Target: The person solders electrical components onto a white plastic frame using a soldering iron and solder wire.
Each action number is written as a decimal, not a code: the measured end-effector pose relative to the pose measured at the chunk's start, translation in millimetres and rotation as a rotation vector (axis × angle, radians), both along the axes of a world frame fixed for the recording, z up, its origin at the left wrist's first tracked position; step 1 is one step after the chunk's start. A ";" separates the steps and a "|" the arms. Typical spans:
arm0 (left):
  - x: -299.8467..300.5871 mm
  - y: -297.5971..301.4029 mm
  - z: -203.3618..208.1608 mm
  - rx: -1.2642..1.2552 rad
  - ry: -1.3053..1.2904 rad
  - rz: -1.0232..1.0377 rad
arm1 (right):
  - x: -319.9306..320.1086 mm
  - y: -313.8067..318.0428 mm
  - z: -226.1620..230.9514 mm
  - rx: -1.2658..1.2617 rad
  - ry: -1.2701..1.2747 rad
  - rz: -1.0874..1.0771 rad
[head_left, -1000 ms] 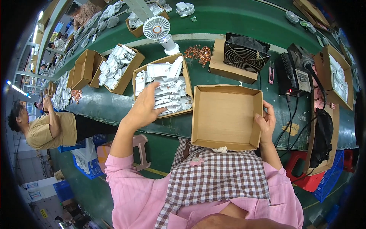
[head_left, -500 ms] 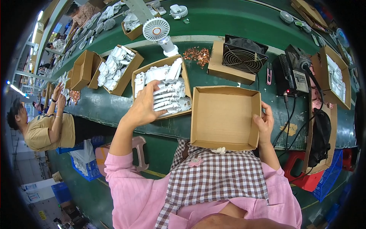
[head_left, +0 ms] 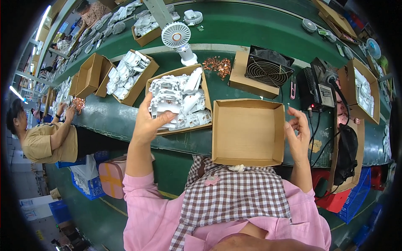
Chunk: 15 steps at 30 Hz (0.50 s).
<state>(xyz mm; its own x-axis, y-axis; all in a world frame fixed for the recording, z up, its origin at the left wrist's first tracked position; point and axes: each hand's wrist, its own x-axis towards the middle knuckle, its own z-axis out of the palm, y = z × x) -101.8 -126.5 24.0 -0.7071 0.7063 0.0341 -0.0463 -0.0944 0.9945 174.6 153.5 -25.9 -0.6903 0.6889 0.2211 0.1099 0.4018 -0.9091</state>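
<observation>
My left hand [head_left: 146, 123] grips a stack of white plastic casings [head_left: 166, 97], thumb in front and fingers behind. It holds them over the left part of a cardboard box [head_left: 207, 90] with more white plastic parts [head_left: 193, 102] lying loose inside. Right of that box, at the table's near edge by my apron, stands a shallow cardboard tray [head_left: 248, 133] with its bare bottom showing. Just off the tray's right wall is my right hand [head_left: 298, 136], fingers apart and curved, with nothing in it.
A small white fan [head_left: 177, 37] stands behind the parts box, near copper-coloured scraps [head_left: 217, 65]. A black fan unit [head_left: 269, 67] sits on cardboard. Farther right are pink tweezers [head_left: 292, 90], a black powered device [head_left: 320, 90] with cables, and another parts box [head_left: 362, 90]. At left, a co-worker [head_left: 48, 138] works.
My left hand has lifted a stack of white casings from the row in the box and turned them. My right hand has let go of the tray's right wall and opened.
</observation>
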 end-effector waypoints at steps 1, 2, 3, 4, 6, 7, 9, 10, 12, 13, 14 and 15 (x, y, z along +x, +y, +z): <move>10.2 7.8 2.9 0.126 -0.122 -0.071 | -4.8 -6.4 16.2 -0.052 0.033 0.066; 20.0 18.4 3.9 0.255 -0.249 -0.150 | -12.6 -12.4 28.7 0.011 0.067 0.166; 35.5 29.1 4.6 0.347 -0.423 -0.147 | -21.3 -18.8 41.0 0.075 0.100 0.265; 40.7 34.3 -3.7 0.411 -0.520 -0.242 | -31.3 -27.9 57.6 0.113 0.084 0.389; 57.3 51.0 -16.8 0.437 -0.663 -0.339 | -51.7 -42.5 69.1 0.249 0.148 0.499; 68.8 61.9 -22.9 0.481 -0.713 -0.340 | -63.3 -50.3 69.9 0.381 0.197 0.510; 84.9 75.0 -35.5 0.509 -0.843 -0.414 | -81.6 -61.3 69.6 0.525 0.283 0.507; 91.0 78.3 -43.6 0.504 -0.896 -0.396 | -87.6 -64.1 68.6 0.593 0.237 0.490; 101.7 86.5 -49.9 0.524 -1.015 -0.433 | -95.5 -67.6 60.5 0.732 0.131 0.443; 103.1 89.0 -49.0 0.534 -1.020 -0.440 | -96.2 -68.4 57.7 0.742 0.122 0.443; 104.2 91.3 -47.4 0.499 -1.045 -0.434 | -95.7 -69.3 55.5 0.756 0.101 0.424; 105.1 93.2 -46.9 0.463 -1.070 -0.427 | -94.2 -69.4 52.6 0.769 0.080 0.406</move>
<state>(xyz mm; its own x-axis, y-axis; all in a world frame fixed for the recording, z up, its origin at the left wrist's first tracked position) 3.4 -33.2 -22.9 -0.2499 0.9620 -0.1104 -0.9269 -0.2046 0.3147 80.4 84.1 26.6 -0.8128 0.0324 0.5817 -0.2277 0.9014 -0.3683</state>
